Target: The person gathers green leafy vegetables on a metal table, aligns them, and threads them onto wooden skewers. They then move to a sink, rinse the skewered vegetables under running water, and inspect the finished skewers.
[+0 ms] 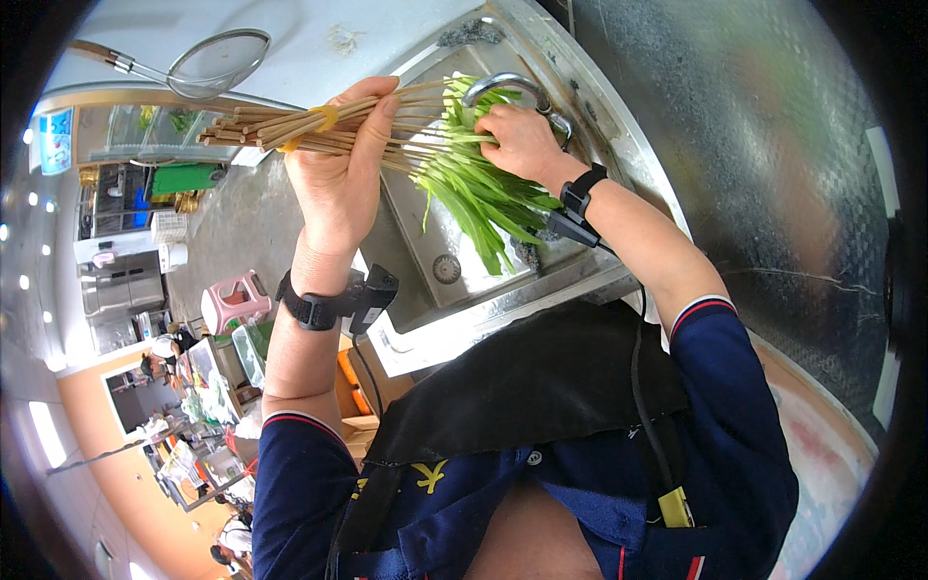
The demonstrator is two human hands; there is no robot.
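My left hand (341, 167) grips a bundle of thin wooden skewers (290, 130), bound with a yellow band (326, 117) near their thick ends. At the other ends, long green leafy vegetables (471, 196) hang over the sink. My right hand (523, 141) is closed on the pale stems of some of the greens, beside the curved metal faucet (507, 81). Its fingertips are partly hidden among the stems. Both wrists wear black straps with small devices.
The stainless steel sink (406, 254) lies below the greens, with a round drain strainer (446, 269) in its basin. A wire mesh strainer (220, 64) is at upper left. A pink plastic stool (238, 303) stands on the floor at left. People are far off at lower left.
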